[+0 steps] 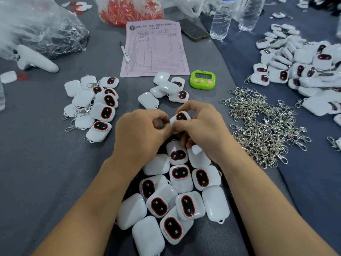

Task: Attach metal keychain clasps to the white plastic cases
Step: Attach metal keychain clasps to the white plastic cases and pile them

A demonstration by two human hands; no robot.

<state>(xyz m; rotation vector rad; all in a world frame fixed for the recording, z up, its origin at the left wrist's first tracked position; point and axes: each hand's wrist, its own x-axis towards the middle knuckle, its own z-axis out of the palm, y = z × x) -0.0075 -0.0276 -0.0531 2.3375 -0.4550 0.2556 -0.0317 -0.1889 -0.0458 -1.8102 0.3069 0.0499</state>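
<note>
My right hand (201, 124) grips a white plastic case (181, 116) with a black, red-rimmed oval, held above the table's middle. My left hand (142, 130) meets it from the left, fingertips pinched at the case's lower edge; whatever it pinches is hidden. Below my hands lies a heap of white cases (175, 196) without clasps. A tangle of metal keychain clasps (262, 128) is spread to the right. At the left lies a group of cases with clasps attached (96, 108).
A few cases (166, 91) lie beyond my hands beside a green timer (203, 80). Farther back are a pink form (155, 48), a pen (124, 51), a phone (193, 30), two water bottles (221, 19) and plastic bags (36, 28). A big pile of cases (302, 71) fills the right.
</note>
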